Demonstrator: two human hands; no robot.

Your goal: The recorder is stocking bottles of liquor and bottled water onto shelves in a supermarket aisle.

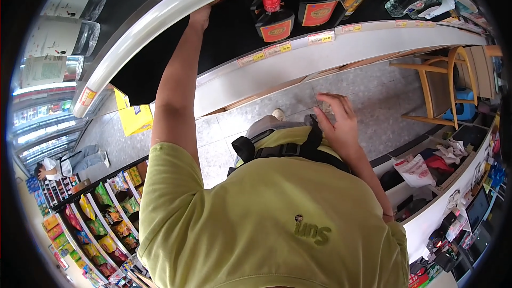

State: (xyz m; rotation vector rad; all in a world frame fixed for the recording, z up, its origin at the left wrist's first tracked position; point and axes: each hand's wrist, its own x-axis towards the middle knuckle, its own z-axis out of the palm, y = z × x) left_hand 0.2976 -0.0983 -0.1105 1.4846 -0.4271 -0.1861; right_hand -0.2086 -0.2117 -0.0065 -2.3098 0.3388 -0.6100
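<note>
Bottles (276,24) stand right of the left hand (201,17), so reach clear of them. Its fingers are hidden, grip untellable; those of the right hand (341,126) curve loosely, empty.

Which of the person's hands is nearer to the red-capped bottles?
Left. The left hand, partly hidden, reaches over the black shelf, left of the red-capped bottles; the right hand is outside the shelf's white front edge.
</note>
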